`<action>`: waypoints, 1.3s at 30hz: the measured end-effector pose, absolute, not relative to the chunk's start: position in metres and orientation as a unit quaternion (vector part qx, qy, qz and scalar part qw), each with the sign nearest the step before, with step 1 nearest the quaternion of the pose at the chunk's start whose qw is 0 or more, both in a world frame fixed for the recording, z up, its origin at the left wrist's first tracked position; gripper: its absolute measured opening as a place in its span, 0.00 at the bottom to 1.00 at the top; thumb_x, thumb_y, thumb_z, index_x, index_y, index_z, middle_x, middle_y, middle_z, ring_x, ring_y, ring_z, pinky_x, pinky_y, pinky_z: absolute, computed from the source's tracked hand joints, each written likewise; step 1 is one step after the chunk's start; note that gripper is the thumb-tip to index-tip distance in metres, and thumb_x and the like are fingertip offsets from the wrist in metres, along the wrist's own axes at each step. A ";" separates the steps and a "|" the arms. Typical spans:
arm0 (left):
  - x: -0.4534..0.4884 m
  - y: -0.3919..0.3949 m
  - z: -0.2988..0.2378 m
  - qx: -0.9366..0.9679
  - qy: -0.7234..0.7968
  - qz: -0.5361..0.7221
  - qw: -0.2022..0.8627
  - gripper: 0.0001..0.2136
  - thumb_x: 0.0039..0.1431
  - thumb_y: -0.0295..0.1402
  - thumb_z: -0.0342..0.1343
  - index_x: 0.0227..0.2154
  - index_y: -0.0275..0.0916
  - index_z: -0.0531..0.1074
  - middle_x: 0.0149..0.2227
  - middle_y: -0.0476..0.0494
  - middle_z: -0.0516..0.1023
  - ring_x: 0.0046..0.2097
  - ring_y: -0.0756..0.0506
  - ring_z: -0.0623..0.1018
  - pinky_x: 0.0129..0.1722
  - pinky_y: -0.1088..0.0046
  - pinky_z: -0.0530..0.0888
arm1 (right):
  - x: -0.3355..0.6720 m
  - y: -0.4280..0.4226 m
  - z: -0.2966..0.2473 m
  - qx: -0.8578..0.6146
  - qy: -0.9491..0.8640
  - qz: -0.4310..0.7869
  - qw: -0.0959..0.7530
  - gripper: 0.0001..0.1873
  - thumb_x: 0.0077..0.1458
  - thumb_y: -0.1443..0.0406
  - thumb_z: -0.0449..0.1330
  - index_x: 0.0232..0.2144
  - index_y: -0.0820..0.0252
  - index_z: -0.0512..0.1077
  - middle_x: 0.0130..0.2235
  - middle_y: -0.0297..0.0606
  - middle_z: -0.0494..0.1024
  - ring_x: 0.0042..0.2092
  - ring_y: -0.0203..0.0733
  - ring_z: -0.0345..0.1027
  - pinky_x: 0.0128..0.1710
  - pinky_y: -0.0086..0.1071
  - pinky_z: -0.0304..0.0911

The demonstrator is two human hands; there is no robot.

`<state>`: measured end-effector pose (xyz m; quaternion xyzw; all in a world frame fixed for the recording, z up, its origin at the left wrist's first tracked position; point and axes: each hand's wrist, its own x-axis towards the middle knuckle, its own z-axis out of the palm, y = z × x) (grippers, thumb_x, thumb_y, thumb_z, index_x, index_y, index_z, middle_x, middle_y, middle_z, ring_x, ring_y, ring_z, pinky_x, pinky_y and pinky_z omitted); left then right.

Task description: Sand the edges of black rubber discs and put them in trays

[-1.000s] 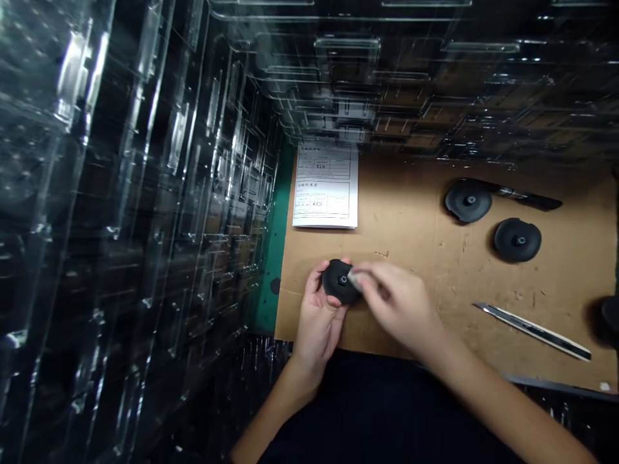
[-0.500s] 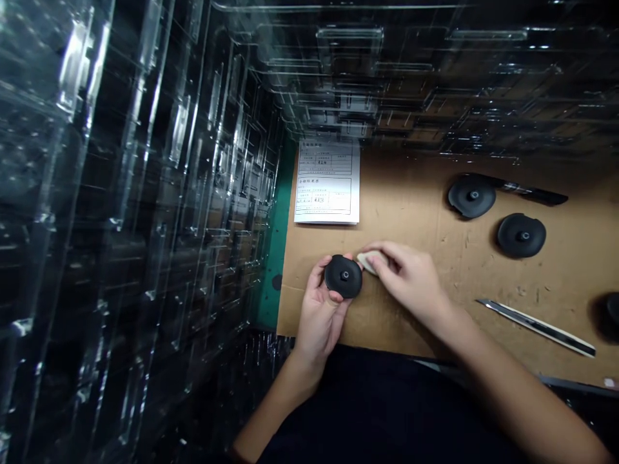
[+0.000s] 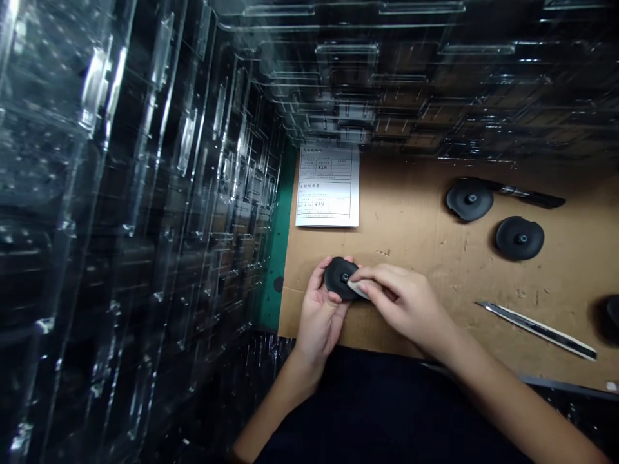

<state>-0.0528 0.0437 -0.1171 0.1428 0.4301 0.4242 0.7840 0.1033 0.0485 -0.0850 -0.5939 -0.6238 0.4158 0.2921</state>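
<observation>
My left hand (image 3: pixel 319 312) cradles a round black rubber-like disc (image 3: pixel 338 278) with a small central hole, its fingers curled up around the rim. My right hand (image 3: pixel 403 303) pinches a small pale pad (image 3: pixel 358 289) between thumb and fingers. That pad presses against the disc's right side, near the centre hole, and hides part of its face. Two similar black discs (image 3: pixel 469 200) (image 3: pixel 520 238) lie on the cardboard to the right, away from both hands.
A cardboard sheet (image 3: pixel 411 258) lies on a green mat (image 3: pixel 276 283), with a printed paper form (image 3: pixel 329 187) on it. A long knife (image 3: pixel 536 330), a black tool (image 3: pixel 534 199) and a dark object (image 3: pixel 610 316) lie right. Stacked clear plastic trays (image 3: pixel 145 193) wall the left and far sides.
My right hand has moved left, bringing the pale pad from beside the disc onto its face. The left hand still holds the disc in about the same place.
</observation>
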 end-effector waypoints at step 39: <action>-0.051 0.000 -0.062 0.178 0.403 0.325 0.837 0.25 0.49 0.33 0.63 0.52 0.44 0.67 0.47 0.41 0.76 0.48 0.44 0.76 0.47 0.71 0.73 | 0.085 -0.013 -0.019 -0.553 -0.620 0.405 0.382 0.09 0.58 0.72 0.52 0.37 0.58 0.71 0.34 0.33 0.73 0.35 0.31 0.67 0.36 0.24 0.62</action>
